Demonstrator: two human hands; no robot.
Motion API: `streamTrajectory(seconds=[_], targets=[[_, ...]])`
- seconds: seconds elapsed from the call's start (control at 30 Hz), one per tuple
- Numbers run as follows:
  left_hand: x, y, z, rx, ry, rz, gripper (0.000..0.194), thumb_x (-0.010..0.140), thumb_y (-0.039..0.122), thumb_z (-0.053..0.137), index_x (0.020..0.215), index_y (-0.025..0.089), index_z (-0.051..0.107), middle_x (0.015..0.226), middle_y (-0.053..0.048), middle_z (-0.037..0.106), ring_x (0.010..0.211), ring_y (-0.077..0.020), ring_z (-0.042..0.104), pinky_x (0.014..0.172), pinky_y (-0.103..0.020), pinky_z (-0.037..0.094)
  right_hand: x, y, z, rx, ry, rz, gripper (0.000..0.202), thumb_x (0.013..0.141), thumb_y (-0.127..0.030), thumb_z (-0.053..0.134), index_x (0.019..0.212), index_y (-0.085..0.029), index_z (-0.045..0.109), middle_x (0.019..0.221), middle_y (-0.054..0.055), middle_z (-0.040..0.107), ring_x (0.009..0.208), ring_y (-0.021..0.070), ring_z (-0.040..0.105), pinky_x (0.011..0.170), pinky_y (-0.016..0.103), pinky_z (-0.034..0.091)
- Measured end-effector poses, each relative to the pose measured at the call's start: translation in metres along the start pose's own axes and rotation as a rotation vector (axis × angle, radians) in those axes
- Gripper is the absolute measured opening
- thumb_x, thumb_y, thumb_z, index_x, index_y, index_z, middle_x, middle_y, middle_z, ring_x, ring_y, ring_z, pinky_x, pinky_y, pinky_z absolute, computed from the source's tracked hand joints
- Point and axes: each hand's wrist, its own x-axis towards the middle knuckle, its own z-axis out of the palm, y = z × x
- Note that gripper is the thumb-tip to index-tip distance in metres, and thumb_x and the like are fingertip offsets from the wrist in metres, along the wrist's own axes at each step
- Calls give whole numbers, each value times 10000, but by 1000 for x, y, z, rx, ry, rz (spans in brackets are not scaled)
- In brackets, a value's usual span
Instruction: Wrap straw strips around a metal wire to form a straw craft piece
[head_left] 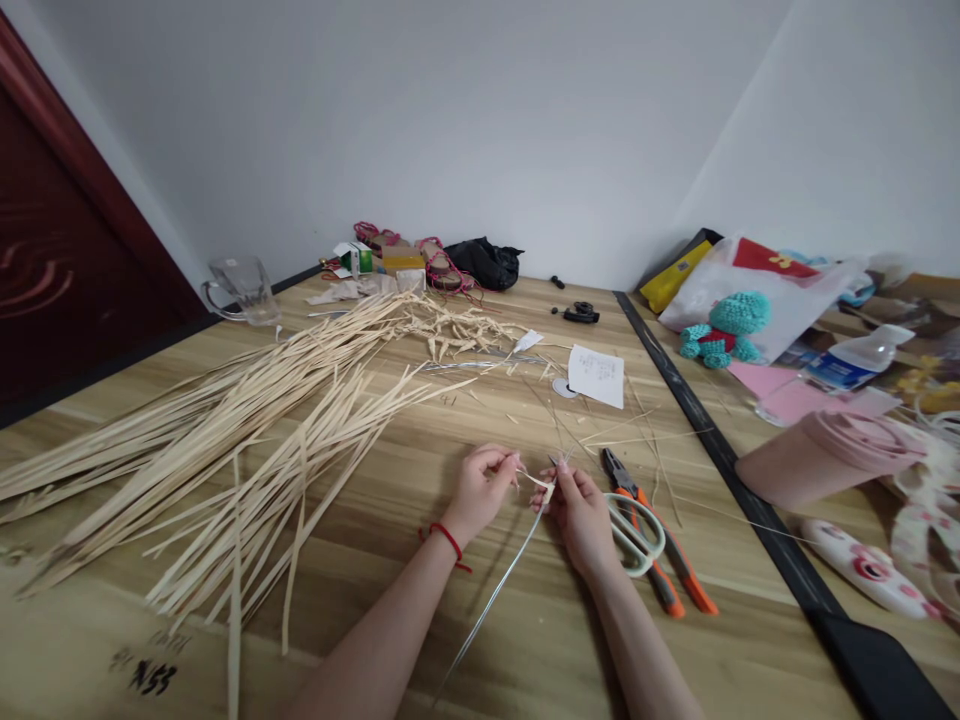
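My left hand (486, 487), with a red cord bracelet (448, 541) at its wrist, is closed in a pinch on the end of a narrow pale straw strip (531, 477). That strip runs across to my right hand (579, 507), whose thumb and fingers close on a small woven straw piece (548, 493). Thin metal wires (499, 585) pass out of it toward the table's front. Finer strands fan out beyond the fingertips. Beside my right hand lie scissors with pale green handles (637, 537), their blades partly hidden by the hand, and orange-handled pliers (660, 545).
Bundles of straw strips (247, 420) spread over the left side. A glass mug (244, 290) stands behind them. Farther back are a paper note (596, 376) and a black bag (484, 262). On the right are a crocheted toy (731, 325), a bottle (859, 358) and a pink roll (821, 455).
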Motion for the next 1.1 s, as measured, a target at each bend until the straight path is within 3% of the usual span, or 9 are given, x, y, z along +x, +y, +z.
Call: streamTrajectory(seconds=[0.3, 0.5, 0.77, 0.93, 1.1], targets=[[4, -9, -4, 3, 161, 28, 351, 820, 337, 518, 510, 174, 539, 663, -37, 620, 710, -151, 588, 677, -261, 449, -12, -5, 7, 68, -274, 144, 323, 574, -178, 821, 857, -137, 671, 857, 60, 695, 796, 166, 648, 808, 319, 504], [3, -8, -4, 6, 141, 33, 331, 829, 297, 518, 530, 162, 555, 693, -41, 615, 713, -144, 582, 670, -256, 444, -6, 0, 2, 134, -308, 196, 295, 616, -188, 799, 875, -130, 670, 843, 72, 700, 723, 183, 670, 741, 356, 541], [-1, -4, -1, 84, 27, 48, 281, 818, 272, 537, 570, 151, 592, 835, -63, 584, 747, -137, 570, 598, -228, 454, 3, 0, -6, 350, -66, 166, 308, 621, -76, 773, 906, -148, 684, 911, 46, 689, 656, 87, 626, 661, 183, 567], [-7, 3, 0, 125, -75, 120, 301, 838, 242, 519, 555, 150, 566, 921, -85, 564, 876, -154, 555, 702, -249, 467, 7, -4, -9, 539, -149, 186, 278, 669, -67, 724, 924, -145, 647, 893, 28, 655, 559, 39, 538, 506, 111, 522], [-9, 4, 1, 96, -68, 138, 301, 849, 230, 510, 567, 146, 573, 944, -91, 546, 867, -152, 555, 758, -272, 464, 6, -7, -5, 634, -160, 196, 129, 767, -102, 650, 889, -119, 610, 836, 13, 618, 450, -2, 410, 379, 86, 421]])
